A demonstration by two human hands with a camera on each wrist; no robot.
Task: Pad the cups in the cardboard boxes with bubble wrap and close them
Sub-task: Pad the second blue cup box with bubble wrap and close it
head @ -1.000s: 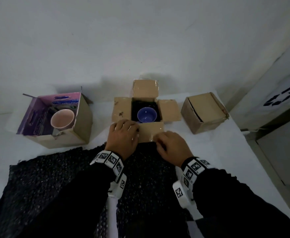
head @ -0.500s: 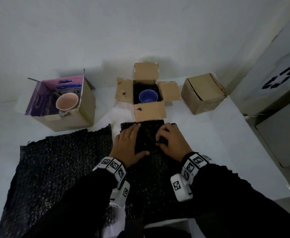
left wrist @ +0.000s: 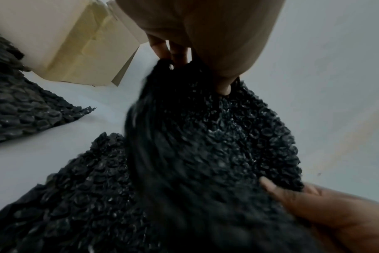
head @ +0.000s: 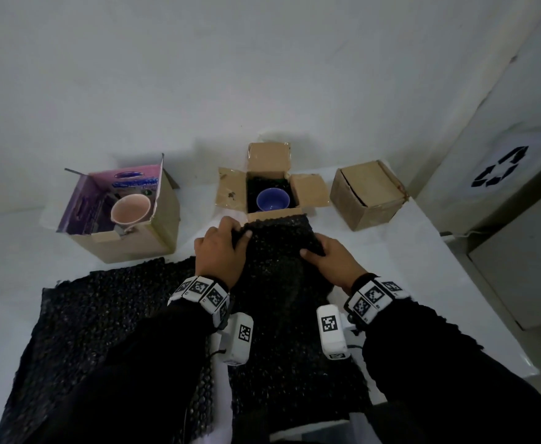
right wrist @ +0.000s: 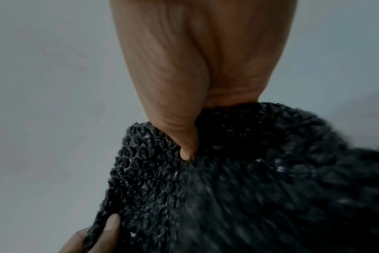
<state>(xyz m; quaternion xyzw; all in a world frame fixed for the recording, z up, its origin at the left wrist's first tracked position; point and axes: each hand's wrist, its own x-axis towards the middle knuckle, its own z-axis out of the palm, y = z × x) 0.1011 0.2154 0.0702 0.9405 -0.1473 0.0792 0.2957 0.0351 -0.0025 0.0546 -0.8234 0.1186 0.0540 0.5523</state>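
White table [head: 390,251]; both hands [head: 221,248] [head: 333,261] pinch black, knobbly bubble wrap [head: 278,251].

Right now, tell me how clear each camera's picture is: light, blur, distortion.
Head view: dim and flat but sharp, the blue cup plainly readable, wall lines bent by the wide lens. Left wrist view: the black bubble wrap is crisp near the left hand, motion-smeared lower down. Right wrist view: the right hand is in focus, the wrap blurs toward the bottom right.

No legible text showing; recycling symbol [head: 499,170] sitting on grey bin [head: 519,219] at 2 o'clock; wristband markers unreadable.
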